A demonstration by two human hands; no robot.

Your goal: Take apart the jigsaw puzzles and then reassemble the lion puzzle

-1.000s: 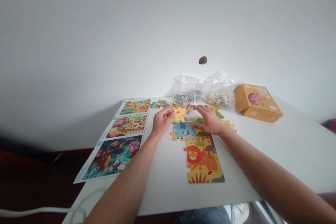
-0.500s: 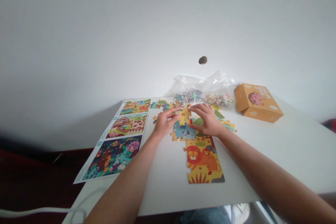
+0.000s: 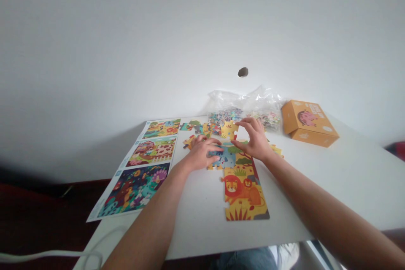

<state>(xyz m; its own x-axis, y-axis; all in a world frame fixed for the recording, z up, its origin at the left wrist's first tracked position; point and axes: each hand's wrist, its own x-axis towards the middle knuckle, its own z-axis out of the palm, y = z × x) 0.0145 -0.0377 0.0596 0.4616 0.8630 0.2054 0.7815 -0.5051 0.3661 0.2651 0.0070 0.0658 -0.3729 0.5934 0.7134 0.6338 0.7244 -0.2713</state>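
A partly joined animal puzzle with a lion on it lies in the middle of the white table. My left hand lies flat, fingers stretched, on the puzzle's blue upper part. My right hand pinches a yellow puzzle piece between thumb and fingers, just above the far edge of the joined part. Loose pieces lie scattered behind both hands.
A sheet with three picture guides lies at the left. Two clear bags of pieces rest against the wall, with an orange box to their right. A white cable runs at the lower left.
My right hand took the yellow piece from between both hands and lifted it farther back. My left hand let go and dropped flat onto the blue part of the puzzle.
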